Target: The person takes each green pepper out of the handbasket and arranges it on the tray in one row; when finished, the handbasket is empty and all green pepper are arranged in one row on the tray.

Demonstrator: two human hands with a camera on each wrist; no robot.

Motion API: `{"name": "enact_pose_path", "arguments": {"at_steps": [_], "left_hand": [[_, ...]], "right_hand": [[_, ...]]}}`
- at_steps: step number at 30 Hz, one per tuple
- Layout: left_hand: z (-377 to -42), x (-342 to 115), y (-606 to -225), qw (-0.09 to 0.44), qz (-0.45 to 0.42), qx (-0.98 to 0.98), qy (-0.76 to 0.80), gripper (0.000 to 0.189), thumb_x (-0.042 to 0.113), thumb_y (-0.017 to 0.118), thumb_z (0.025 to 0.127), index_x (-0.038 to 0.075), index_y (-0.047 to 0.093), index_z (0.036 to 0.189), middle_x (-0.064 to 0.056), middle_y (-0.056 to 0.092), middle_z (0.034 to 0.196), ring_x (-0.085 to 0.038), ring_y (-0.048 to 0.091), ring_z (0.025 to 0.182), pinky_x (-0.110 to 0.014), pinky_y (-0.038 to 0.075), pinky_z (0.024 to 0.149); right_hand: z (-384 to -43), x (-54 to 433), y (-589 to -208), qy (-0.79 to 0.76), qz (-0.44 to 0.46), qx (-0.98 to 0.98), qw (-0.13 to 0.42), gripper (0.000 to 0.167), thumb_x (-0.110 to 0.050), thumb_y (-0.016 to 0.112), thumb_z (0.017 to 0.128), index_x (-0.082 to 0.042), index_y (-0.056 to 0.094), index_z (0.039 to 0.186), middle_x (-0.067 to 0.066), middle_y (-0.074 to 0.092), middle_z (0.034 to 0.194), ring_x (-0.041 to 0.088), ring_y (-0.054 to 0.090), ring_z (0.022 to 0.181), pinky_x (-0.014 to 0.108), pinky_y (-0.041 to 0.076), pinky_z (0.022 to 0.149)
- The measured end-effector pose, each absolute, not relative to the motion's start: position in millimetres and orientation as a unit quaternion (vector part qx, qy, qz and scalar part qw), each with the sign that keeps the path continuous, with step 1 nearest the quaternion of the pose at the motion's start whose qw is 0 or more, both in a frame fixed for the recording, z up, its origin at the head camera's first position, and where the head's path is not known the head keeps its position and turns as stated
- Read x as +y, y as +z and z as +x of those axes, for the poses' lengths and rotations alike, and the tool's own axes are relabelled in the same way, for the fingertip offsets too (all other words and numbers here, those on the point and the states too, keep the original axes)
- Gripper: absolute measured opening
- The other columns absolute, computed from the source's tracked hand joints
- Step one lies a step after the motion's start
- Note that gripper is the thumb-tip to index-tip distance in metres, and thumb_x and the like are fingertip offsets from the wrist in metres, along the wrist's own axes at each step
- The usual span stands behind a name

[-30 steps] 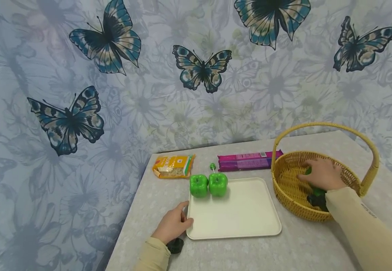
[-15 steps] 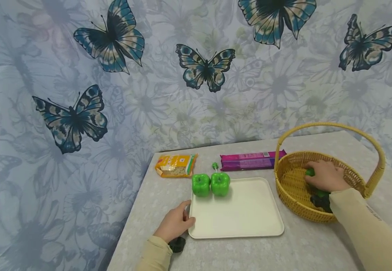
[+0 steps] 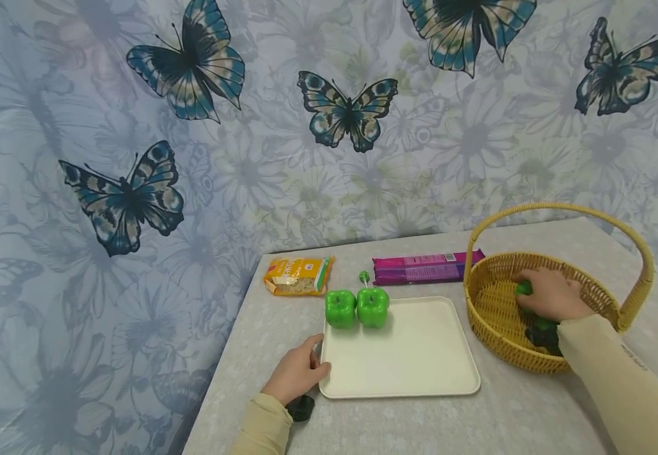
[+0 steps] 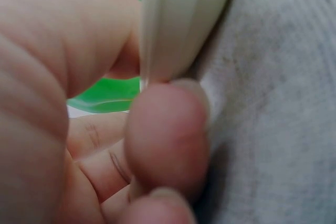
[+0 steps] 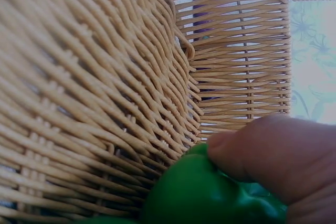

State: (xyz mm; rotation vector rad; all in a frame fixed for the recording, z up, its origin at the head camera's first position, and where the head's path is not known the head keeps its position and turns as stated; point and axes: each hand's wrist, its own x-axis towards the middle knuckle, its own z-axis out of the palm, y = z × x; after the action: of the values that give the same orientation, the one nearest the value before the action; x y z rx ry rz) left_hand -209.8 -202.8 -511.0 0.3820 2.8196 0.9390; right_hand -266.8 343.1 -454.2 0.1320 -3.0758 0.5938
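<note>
- Green, glossy, lobed bell pepper (image 5: 194,192): inside the yellow round wicker basket (image 3: 494,344), pinched by the right hand (image 3: 550,296), thumb on its skin, other fingertips hidden.
- Smooth skin may slip; wrapping fingers round the lobes should hold better, any lift clearing the arched wicker handle (image 3: 556,205).
- Left hand (image 3: 295,373) pinches the left rim of the cream rectangular tray (image 3: 403,360); light, level pressure should steady it beneath the two blocky green peppers (image 3: 373,308).

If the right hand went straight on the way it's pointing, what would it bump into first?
Past the green pepper under its thumb, the right hand would probably meet the far-left inside wall of the basket; the gap is hard to judge.
</note>
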Motion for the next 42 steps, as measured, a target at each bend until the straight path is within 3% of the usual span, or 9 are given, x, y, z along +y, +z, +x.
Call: {"name": "enact_pose_path", "arguments": {"at_steps": [9, 15, 20, 23, 27, 36, 42], "left_hand": [[-207.2, -202.6, -511.2, 0.071, 0.131, 0.939, 0.311, 0.065, 0.027, 0.072, 0.093, 0.005, 0.048, 0.15, 0.005, 0.059, 0.075, -0.01, 0.054, 0.06, -0.027, 0.044, 0.054], [-206.2, -202.7, -510.6, 0.075, 0.13, 0.937, 0.315, 0.065, 0.026, 0.072, 0.094, 0.005, 0.048, 0.15, 0.005, 0.059, 0.075, -0.01, 0.054, 0.06, -0.027, 0.044, 0.054], [-207.2, -202.7, -509.5, 0.071, 0.129, 0.938, 0.314, 0.065, 0.027, 0.071, 0.094, 0.004, 0.048, 0.15, 0.005, 0.059, 0.075, -0.01, 0.053, 0.06, -0.027, 0.044, 0.054], [-207.6, -202.4, -508.8, 0.069, 0.129, 0.938, 0.314, 0.065, 0.026, 0.071, 0.093, 0.004, 0.048, 0.15, 0.005, 0.059, 0.075, -0.01, 0.053, 0.06, -0.027, 0.044, 0.054], [-207.6, -202.3, -508.6, 0.071, 0.129, 0.938, 0.313, 0.064, 0.027, 0.071, 0.093, 0.005, 0.049, 0.15, 0.005, 0.059, 0.075, -0.01, 0.053, 0.06, -0.027, 0.043, 0.054], [-208.0, -201.7, -508.5, 0.073, 0.13, 0.939, 0.31, 0.064, 0.028, 0.072, 0.094, 0.006, 0.049, 0.15, 0.005, 0.059, 0.075, -0.01, 0.053, 0.06, -0.027, 0.043, 0.053], [-208.5, -201.5, -508.9, 0.071, 0.13, 0.939, 0.31, 0.065, 0.028, 0.072, 0.093, 0.006, 0.049, 0.15, 0.005, 0.059, 0.075, -0.01, 0.053, 0.06, -0.027, 0.043, 0.053]], "right_hand": [[-268.5, 341.2, -453.4, 0.189, 0.07, -0.979, 0.007, 0.05, -0.024, 0.071, 0.093, 0.003, 0.063, 0.134, 0.034, 0.061, 0.13, 0.051, 0.059, 0.108, 0.072, 0.036, 0.077], [-267.2, 338.1, -452.4, 0.208, 0.087, -0.974, 0.015, 0.051, -0.03, 0.066, 0.099, 0.004, 0.06, 0.136, 0.034, 0.059, 0.134, 0.056, 0.056, 0.118, 0.085, 0.031, 0.089], [-267.9, 336.8, -451.8, 0.249, 0.097, -0.963, 0.029, 0.056, -0.039, 0.054, 0.106, 0.004, 0.054, 0.142, 0.034, 0.055, 0.138, 0.054, 0.054, 0.123, 0.07, 0.043, 0.095], [-267.4, 336.8, -450.5, 0.266, 0.097, -0.958, 0.035, 0.058, -0.042, 0.051, 0.108, 0.003, 0.052, 0.144, 0.032, 0.058, 0.134, 0.043, 0.063, 0.107, 0.056, 0.052, 0.083], [-265.4, 336.0, -448.6, 0.28, 0.085, -0.956, 0.032, 0.061, -0.045, 0.044, 0.109, 0.003, 0.049, 0.146, 0.032, 0.059, 0.131, 0.032, 0.064, 0.095, 0.044, 0.051, 0.072], [-262.2, 336.0, -447.0, 0.289, 0.074, -0.954, 0.021, 0.065, -0.048, 0.038, 0.11, 0.003, 0.044, 0.15, 0.036, 0.054, 0.137, 0.038, 0.065, 0.101, 0.049, 0.053, 0.075], [-261.5, 334.1, -445.8, 0.293, 0.069, -0.953, 0.014, 0.07, -0.051, 0.036, 0.11, 0.005, 0.042, 0.152, 0.038, 0.046, 0.146, 0.049, 0.058, 0.117, 0.059, 0.05, 0.086]]}}
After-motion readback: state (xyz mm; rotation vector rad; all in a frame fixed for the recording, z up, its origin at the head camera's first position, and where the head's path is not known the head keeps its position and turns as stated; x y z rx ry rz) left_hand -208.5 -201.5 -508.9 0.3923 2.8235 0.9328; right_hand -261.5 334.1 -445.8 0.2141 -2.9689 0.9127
